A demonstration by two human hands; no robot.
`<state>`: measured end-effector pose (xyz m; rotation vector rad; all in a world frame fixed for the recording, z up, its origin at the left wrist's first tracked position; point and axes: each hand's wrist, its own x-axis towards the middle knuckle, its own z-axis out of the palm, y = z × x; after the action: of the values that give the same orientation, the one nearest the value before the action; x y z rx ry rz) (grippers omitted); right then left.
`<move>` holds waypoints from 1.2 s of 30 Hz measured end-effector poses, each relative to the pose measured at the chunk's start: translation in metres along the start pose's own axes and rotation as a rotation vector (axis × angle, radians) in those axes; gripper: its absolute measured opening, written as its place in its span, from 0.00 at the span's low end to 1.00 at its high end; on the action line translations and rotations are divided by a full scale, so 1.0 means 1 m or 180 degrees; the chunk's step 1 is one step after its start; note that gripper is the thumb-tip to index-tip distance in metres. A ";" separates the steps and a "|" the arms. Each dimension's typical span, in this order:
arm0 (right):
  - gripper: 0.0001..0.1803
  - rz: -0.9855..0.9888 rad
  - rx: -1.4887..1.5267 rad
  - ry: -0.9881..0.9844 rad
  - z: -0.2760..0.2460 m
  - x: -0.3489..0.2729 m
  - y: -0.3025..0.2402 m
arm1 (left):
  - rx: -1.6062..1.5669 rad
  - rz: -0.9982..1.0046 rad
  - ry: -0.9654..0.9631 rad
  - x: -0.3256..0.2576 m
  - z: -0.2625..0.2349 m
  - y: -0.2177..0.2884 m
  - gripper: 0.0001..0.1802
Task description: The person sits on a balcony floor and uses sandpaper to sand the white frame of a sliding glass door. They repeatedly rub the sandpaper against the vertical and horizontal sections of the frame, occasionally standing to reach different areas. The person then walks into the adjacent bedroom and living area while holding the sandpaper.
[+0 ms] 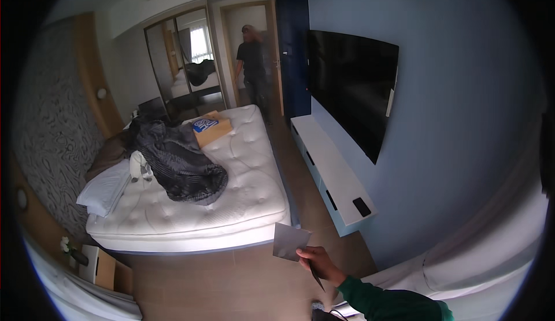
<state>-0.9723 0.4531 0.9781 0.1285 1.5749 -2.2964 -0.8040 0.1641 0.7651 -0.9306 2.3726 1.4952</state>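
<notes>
My right hand (321, 263), in a green sleeve, reaches in from the lower right. Its fingers are closed on the edge of a flat grey square sheet (290, 242), held out beyond the near end of the bed. Below the same hand a thin dark pointed piece (317, 278) sticks out; whether it belongs to the sheet cannot be made out. My left hand is outside the picture.
A white mattress (254, 170) bears a dark crumpled blanket (173, 153), pillows (107, 188) and a brown paper bag (215, 129). Along the right wall runs a low white console (329, 173) with a black phone-like object (362, 206). Another person (252, 61) stands by the doorway.
</notes>
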 end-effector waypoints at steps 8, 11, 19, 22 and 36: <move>0.16 -0.0117 -0.0161 -0.0442 0.049 0.088 -0.029 | -0.0523 -0.0374 0.0451 0.002 -0.018 0.022 0.22; 0.17 -0.0347 -0.0531 -0.0494 0.067 0.102 -0.054 | -0.1183 -0.0362 0.0745 -0.021 -0.031 -0.006 0.23; 0.19 -0.0381 -0.0592 -0.0528 0.104 0.118 -0.100 | -0.3551 0.1737 -0.0758 0.027 -0.059 0.335 0.40; 0.19 -0.0373 -0.0734 -0.0418 0.096 0.130 -0.116 | -0.3714 0.2161 -0.1124 0.051 -0.030 0.396 0.34; 0.27 0.0603 -0.1044 0.0488 -0.196 0.274 -0.147 | -0.3517 0.0963 0.0646 0.171 0.089 0.470 0.27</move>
<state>-1.3021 0.6154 0.9609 0.3601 1.9030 -1.8965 -1.2328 0.3101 0.9941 -0.9098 1.7061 3.0539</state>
